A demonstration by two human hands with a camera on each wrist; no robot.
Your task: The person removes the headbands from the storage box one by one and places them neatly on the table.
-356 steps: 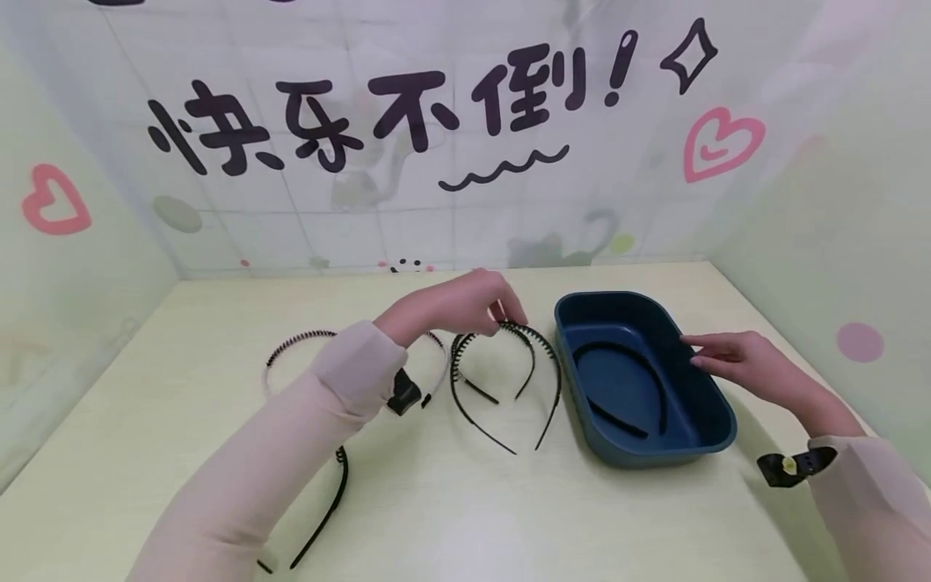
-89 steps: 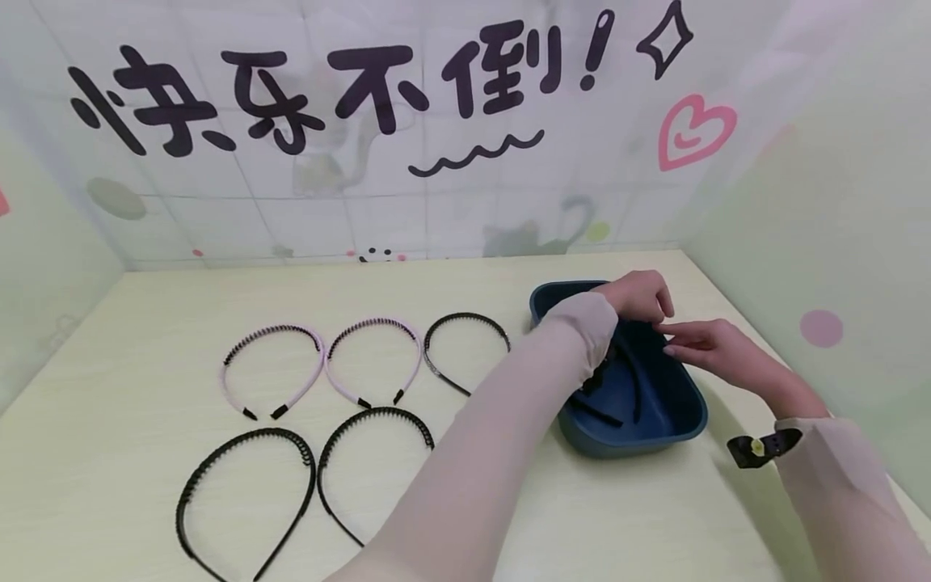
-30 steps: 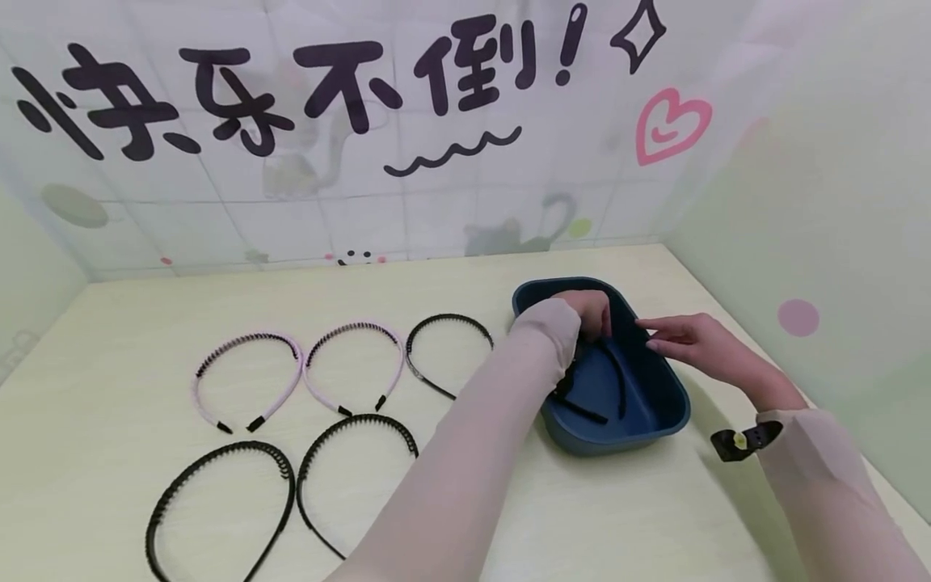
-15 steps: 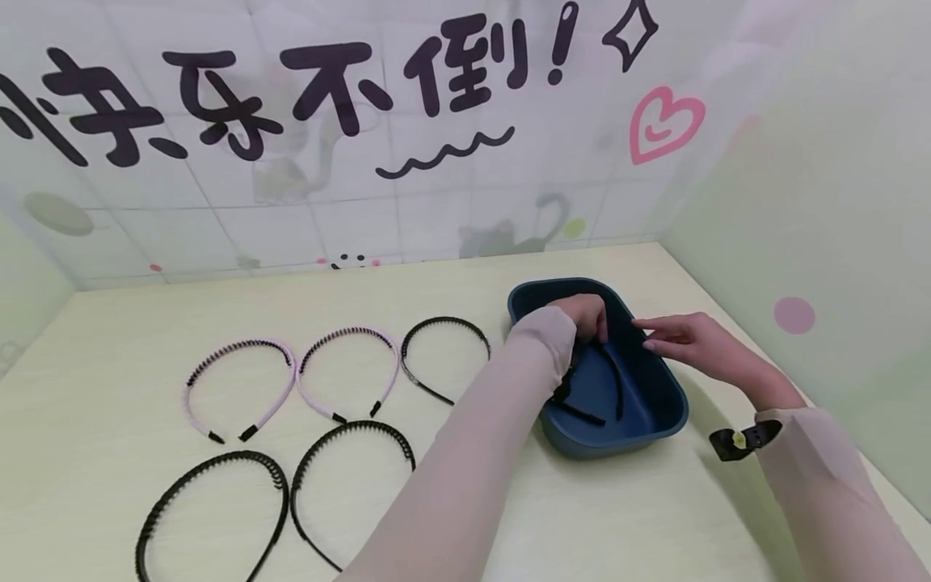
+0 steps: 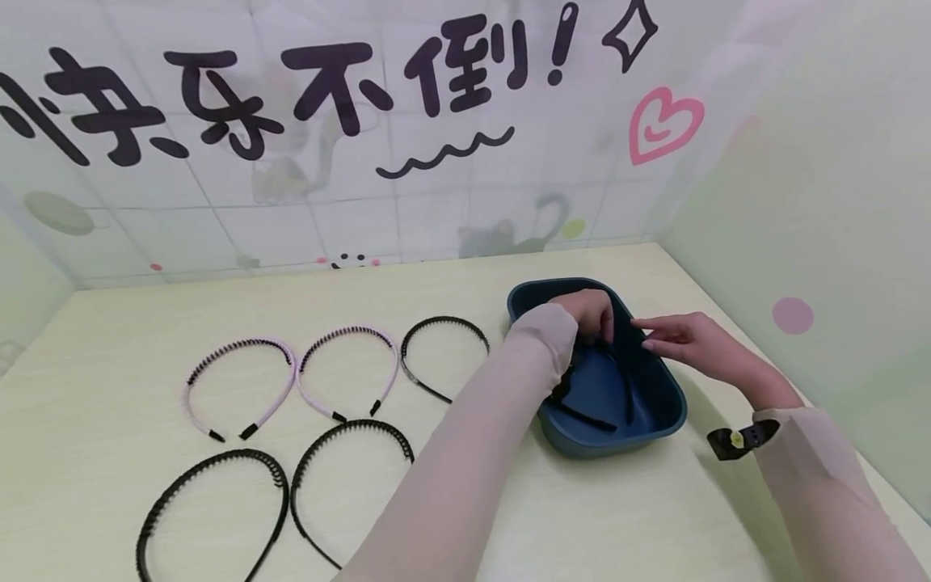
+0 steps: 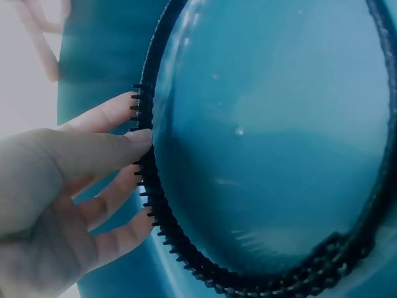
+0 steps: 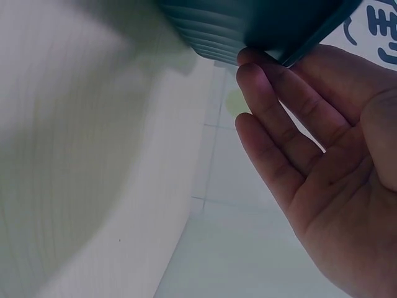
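Observation:
My left hand [image 5: 591, 311] reaches across into the blue plastic bin [image 5: 563, 439]. Its thumb and fingers pinch the toothed band of a black headband [image 6: 162, 211], clearest in the left wrist view. One smooth end of that headband shows low in the bin in the head view. At the bin's right rim, my right hand [image 5: 684, 339] touches the edge with its fingertips. The right wrist view has those fingers [image 7: 267, 149] fairly straight against the outside of the bin.
Left of the bin lie two lilac headbands [image 5: 271, 406], [image 5: 396, 368] and a black headband [image 5: 409, 339]. Nearer are two larger black headbands [image 5: 149, 517], [image 5: 298, 477], partly cut off or behind my left sleeve. Printed walls stand behind and to the right.
Since 11.9 s ago, my left hand has moved from a headband on the table into the bin; the table headbands lie spread out. Within half a second, the bin's headband shifted slightly right.

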